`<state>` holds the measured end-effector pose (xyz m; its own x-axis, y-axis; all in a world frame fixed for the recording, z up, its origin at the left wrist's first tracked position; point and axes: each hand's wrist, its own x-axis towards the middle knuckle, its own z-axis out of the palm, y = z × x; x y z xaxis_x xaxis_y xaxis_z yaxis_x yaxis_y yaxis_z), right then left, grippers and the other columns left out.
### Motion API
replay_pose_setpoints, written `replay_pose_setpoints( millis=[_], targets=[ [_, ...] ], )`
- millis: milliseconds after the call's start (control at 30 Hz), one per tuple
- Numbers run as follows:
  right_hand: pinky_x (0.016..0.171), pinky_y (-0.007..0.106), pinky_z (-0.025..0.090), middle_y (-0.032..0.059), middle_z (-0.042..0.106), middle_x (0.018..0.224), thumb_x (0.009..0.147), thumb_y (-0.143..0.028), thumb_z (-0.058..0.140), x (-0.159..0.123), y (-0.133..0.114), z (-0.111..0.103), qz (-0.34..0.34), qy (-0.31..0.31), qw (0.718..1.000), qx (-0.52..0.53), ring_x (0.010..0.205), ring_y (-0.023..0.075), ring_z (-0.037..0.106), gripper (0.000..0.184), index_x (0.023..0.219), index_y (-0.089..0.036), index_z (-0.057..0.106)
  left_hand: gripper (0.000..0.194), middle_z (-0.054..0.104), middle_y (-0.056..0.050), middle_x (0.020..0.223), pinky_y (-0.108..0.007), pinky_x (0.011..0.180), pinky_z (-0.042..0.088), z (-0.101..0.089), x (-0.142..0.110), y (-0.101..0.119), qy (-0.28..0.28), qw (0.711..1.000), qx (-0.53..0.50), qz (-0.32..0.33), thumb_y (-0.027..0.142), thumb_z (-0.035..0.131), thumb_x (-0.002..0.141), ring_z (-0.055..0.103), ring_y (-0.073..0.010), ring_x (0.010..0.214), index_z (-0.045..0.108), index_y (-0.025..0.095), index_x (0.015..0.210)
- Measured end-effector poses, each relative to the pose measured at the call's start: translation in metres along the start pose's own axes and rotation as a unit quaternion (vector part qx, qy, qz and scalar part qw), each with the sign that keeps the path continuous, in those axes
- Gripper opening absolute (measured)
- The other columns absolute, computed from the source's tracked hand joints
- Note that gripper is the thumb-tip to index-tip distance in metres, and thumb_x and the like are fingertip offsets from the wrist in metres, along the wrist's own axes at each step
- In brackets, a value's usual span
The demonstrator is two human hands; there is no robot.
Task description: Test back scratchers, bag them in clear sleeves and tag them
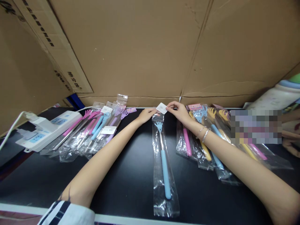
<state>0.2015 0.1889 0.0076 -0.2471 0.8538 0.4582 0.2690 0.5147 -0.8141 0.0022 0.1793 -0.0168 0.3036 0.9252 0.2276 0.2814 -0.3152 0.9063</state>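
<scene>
A light-blue back scratcher with a hand-shaped head lies in a clear plastic bag on the black table, its head pointing away from me. My left hand has its fingers closed at the top end of this bag, partly hidden there by a white label. Thumb and fingers of my right hand pinch the label's right edge, just above the bag's top. Whether the label touches the bag cannot be made out.
Bagged back scratchers, several with white labels, lie piled at left beside a white power strip. More bagged scratchers lie under my right forearm. Cardboard walls the back. A pale bottle stands far right, near another person's hand.
</scene>
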Motion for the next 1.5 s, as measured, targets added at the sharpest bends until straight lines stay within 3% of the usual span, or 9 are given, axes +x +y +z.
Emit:
replay_pose_setpoints(
  millis=[200, 633, 1000, 1500],
  targets=[
    [0.080, 0.032, 0.048, 0.0032, 0.065, 0.082, 0.071, -0.037, 0.067, 0.001, 0.002, -0.001, -0.003, 0.029, 1.000, 0.002, 0.080, 0.0165, 0.061, 0.021, 0.079, -0.019, 0.059, 0.047, 0.071, -0.011, 0.100, -0.032, 0.085, 0.046, 0.001, -0.002, 0.006, -0.016, 0.999, -0.047, -0.011, 0.049, 0.044, 0.091, 0.065, -0.0210, 0.093, 0.069, 0.010, 0.101],
    [0.077, 0.032, 0.048, 0.0038, 0.066, 0.082, 0.073, -0.033, 0.063, -0.002, -0.003, -0.001, -0.032, 0.000, 0.999, -0.021, 0.078, 0.0165, 0.061, 0.015, 0.080, -0.019, 0.060, 0.043, 0.072, -0.010, 0.097, -0.035, 0.091, 0.045, 0.004, -0.001, 0.013, -0.023, 0.994, -0.106, -0.029, 0.041, 0.040, 0.095, 0.066, -0.0209, 0.091, 0.067, 0.009, 0.105],
    [0.071, 0.032, 0.045, 0.0023, 0.065, 0.077, 0.077, -0.029, 0.061, -0.004, -0.003, 0.000, -0.077, -0.004, 0.992, -0.101, 0.078, 0.0181, 0.058, 0.009, 0.080, -0.020, 0.063, 0.043, 0.071, -0.010, 0.102, -0.038, 0.098, 0.041, 0.001, -0.001, 0.013, -0.028, 0.991, -0.125, -0.035, 0.043, 0.047, 0.091, 0.065, -0.0225, 0.096, 0.068, 0.008, 0.103],
    [0.076, 0.036, 0.043, 0.0031, 0.064, 0.076, 0.080, -0.021, 0.060, -0.007, -0.010, 0.000, -0.123, 0.024, 0.975, -0.185, 0.084, 0.0222, 0.053, 0.005, 0.081, -0.022, 0.065, 0.043, 0.072, -0.011, 0.095, -0.037, 0.096, 0.044, 0.004, 0.000, 0.015, -0.019, 0.989, -0.139, -0.052, 0.042, 0.045, 0.093, 0.066, -0.0226, 0.093, 0.068, 0.008, 0.103]
  ],
)
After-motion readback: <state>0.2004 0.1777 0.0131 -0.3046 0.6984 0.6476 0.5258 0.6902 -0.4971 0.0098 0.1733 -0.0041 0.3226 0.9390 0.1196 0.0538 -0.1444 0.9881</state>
